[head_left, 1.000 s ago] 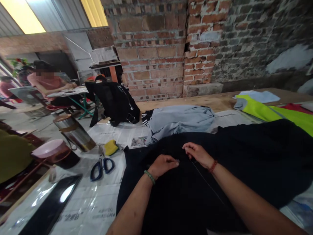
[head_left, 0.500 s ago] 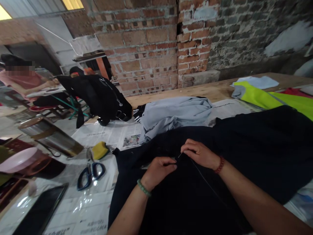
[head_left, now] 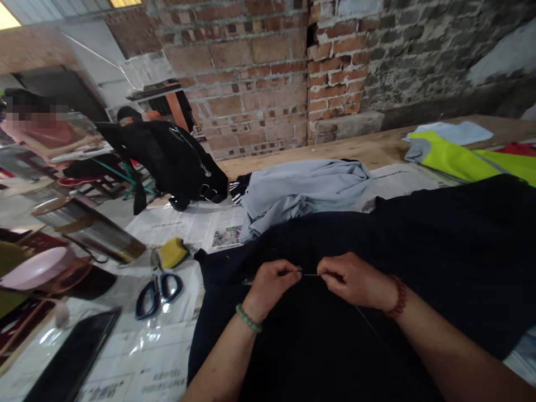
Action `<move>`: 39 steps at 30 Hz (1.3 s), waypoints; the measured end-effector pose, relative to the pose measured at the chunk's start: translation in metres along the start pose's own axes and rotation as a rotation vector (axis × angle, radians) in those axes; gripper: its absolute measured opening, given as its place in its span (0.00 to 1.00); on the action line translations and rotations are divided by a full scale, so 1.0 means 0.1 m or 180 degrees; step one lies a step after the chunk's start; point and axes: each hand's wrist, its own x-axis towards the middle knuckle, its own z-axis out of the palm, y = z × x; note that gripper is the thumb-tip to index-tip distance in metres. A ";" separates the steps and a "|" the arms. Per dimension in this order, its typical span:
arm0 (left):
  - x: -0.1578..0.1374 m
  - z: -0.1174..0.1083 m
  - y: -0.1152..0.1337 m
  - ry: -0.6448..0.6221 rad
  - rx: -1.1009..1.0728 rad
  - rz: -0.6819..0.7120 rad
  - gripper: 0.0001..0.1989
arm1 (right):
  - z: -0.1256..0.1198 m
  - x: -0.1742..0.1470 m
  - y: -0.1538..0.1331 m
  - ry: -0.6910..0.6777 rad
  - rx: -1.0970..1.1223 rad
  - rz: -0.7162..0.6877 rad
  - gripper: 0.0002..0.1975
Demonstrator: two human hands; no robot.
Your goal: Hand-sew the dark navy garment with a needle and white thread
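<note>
On the surface I see the dark cloth spread wide beneath both hands, its long axis running sideways toward the right. My right hand is closed, fingers curled and thumb pressed in, gripping the needle; it has shifted rightward over the last half second. My left hand stays almost where it was, thumb and finger pinched together, apparently on a bit of the cloth. The thread trails from under the right hand toward the lower right. The needle, slanted down to the left a moment ago, now lies level in the gap between the hands, its long axis left to right; I judge this lines it up with the pinch. Which end is the point, I cannot tell.
</note>
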 end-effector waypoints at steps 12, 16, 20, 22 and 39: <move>-0.05 0.11 0.00 0.0366 0.0913 0.1003 0.06 | 0.19 0.02 -0.07 -0.0135 -0.0577 0.0260 0.08; -0.08 0.17 -0.01 0.0336 0.1027 0.1216 0.07 | 0.25 0.03 -0.09 -0.0080 -0.0117 0.0464 0.06; -0.08 0.18 -0.04 0.0327 0.0973 0.1280 0.07 | 0.09 0.04 -0.02 0.0109 0.0378 0.0402 0.04; -0.07 0.18 -0.05 0.0324 0.1039 0.1321 0.07 | 0.01 0.05 0.05 0.0692 0.0200 0.0299 0.06; -0.18 0.19 -0.01 0.0349 0.2070 0.1455 0.07 | 0.09 0.09 0.10 0.0605 0.1021 0.0616 0.10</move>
